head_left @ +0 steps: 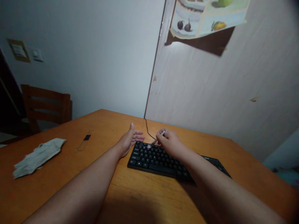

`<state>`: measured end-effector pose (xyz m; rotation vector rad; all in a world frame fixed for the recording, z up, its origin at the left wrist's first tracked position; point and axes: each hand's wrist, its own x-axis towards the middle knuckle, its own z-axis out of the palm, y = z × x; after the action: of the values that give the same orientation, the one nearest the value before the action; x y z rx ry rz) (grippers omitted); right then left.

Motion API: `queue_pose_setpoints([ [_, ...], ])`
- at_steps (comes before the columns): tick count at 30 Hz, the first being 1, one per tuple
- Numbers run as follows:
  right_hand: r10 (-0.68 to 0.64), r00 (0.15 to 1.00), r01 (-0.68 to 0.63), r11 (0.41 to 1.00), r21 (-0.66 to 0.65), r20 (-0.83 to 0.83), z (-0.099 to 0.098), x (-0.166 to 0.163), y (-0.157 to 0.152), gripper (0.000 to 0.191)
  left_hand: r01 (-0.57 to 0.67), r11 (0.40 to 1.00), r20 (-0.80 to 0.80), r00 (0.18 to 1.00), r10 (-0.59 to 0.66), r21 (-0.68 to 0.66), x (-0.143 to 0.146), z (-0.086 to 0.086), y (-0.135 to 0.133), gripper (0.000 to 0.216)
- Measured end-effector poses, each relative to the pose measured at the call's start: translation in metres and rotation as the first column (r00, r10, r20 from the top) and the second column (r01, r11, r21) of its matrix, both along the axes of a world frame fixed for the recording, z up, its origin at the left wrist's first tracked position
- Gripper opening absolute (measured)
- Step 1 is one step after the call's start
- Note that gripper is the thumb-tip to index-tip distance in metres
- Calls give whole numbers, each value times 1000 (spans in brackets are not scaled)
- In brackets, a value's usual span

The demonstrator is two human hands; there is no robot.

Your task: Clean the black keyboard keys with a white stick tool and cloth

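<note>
A black keyboard (161, 160) lies on the wooden table. My right hand (169, 140) is closed round a slim, pale-handled brush (154, 142) above the keys. The brush is tilted, and its pinkish-white tip is at the upper left keys; the fine shape of the tip is blurred. At the keyboard's left end, my left hand (128, 141) rests on its edge side with thumb up and fingers stretched out, holding nothing. My right forearm hides part of the keyboard's right half.
A crumpled pale cloth (38, 157) lies on the table (130, 193) at left. Nearer is a black binder clip (87, 137) with wire handles. A dark cable (147, 128) runs from the keyboard towards the wall. A wooden chair (46, 105) stands beyond the left edge.
</note>
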<state>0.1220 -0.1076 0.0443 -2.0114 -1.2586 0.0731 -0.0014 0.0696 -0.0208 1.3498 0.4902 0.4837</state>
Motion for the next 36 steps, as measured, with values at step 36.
queue_pose_setpoints([
  [36,-550,835,549,833,70,-6,-13,142,-212,18,-35,999,-39,999,35,12,-3,6,5,92],
])
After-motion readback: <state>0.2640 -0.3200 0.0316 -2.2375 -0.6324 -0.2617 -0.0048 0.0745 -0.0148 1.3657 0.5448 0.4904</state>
